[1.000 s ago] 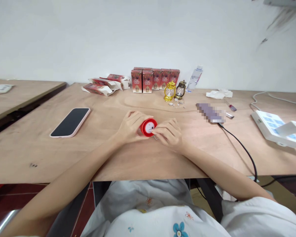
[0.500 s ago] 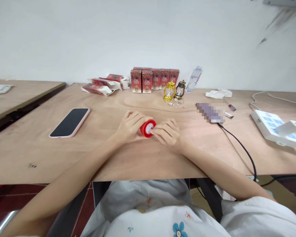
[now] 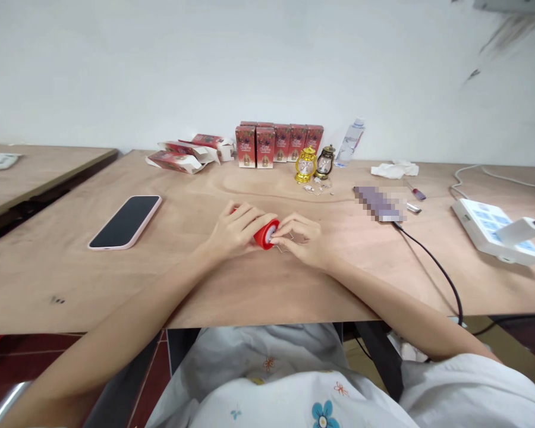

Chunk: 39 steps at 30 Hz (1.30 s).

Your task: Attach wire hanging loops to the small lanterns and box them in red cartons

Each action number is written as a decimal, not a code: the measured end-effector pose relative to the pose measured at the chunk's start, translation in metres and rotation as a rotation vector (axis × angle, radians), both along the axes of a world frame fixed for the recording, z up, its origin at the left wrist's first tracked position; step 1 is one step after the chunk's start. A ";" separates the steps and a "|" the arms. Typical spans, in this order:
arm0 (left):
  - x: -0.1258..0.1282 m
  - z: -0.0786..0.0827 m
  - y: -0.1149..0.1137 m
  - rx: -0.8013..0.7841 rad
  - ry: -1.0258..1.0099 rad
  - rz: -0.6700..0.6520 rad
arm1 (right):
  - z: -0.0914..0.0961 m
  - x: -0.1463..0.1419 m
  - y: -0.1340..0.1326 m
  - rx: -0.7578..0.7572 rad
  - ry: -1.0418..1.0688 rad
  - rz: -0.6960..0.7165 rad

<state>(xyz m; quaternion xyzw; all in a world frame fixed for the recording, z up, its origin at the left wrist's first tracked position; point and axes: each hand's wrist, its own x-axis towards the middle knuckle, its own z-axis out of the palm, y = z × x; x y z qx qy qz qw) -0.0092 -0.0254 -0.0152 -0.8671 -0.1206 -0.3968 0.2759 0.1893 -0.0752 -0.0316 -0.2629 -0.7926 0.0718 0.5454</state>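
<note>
My left hand (image 3: pixel 238 229) is closed around a small red lantern (image 3: pixel 264 235), which lies tipped so its round base faces right. A pale disc shows inside the red rim of that base. At the base, the thumb and fingers of my right hand (image 3: pixel 304 238) are pinched together against the disc; whatever they grip is too small to make out. Thin wire-like pieces show just below and between the fingers of my right hand. Most of the lantern's body is hidden by my left hand.
Behind stand a gold lantern (image 3: pixel 305 164), a bronze lantern (image 3: pixel 324 162), several red boxes (image 3: pixel 265 147) and a water bottle (image 3: pixel 351 142). Opened boxes (image 3: pixel 178 160) lie left of them. A phone (image 3: pixel 125 222) is at left; a cabled phone (image 3: pixel 378 205) and power strip (image 3: pixel 494 229) are at right.
The lantern's base has turned slightly more to the right, with less of the disc showing. My right hand's fingers have shifted and bent at the base. Things on the table have stayed put.
</note>
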 end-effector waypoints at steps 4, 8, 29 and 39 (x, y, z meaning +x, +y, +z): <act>0.000 -0.002 0.001 0.017 -0.016 -0.024 | 0.000 -0.001 -0.001 -0.032 0.014 0.014; -0.001 -0.005 0.002 -0.026 0.011 0.022 | -0.001 -0.001 -0.001 -0.048 0.001 -0.005; -0.003 0.007 0.017 -0.929 -0.975 0.081 | -0.009 0.008 0.010 -0.256 -0.700 -0.213; 0.000 0.019 0.023 -1.743 -1.586 -0.080 | -0.007 0.007 0.008 -0.161 -0.877 -0.269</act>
